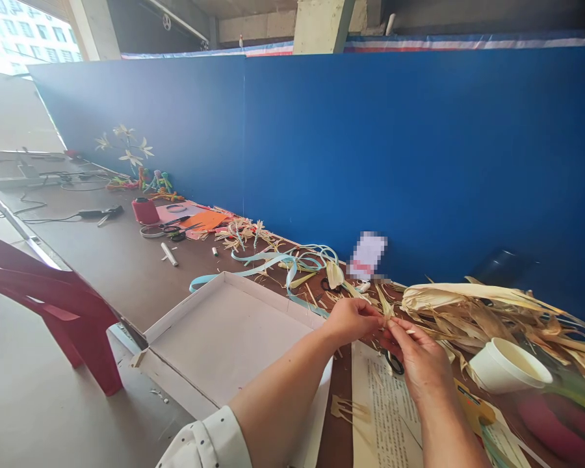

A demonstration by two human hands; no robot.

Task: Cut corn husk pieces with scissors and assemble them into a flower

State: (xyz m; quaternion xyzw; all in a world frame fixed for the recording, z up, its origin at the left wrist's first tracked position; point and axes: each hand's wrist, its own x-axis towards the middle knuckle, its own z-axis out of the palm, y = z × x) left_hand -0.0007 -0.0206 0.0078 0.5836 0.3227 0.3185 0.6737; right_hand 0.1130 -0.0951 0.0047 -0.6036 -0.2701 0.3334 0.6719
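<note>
Close together over the table, my left hand (353, 320) and my right hand (422, 357) both pinch a small pale piece of corn husk (385, 302). Its pointed end sticks up between my fingertips, and the rest is hidden by them. Below the right hand shows the black handle of scissors (394, 363), partly covered. A printed sheet (383, 409) lies under my hands, with thin husk scraps (346, 408) at its left edge. To the right is a heap of dried corn husks (472, 305).
A shallow white box lid (234, 344) lies left of my forearm. Right of me are a white paper cup (509, 365) and a yellow glue gun (472, 406). Light blue ribbon (263, 265) and a red thread spool (145, 210) lie farther off. A blue partition (370, 143) borders the table.
</note>
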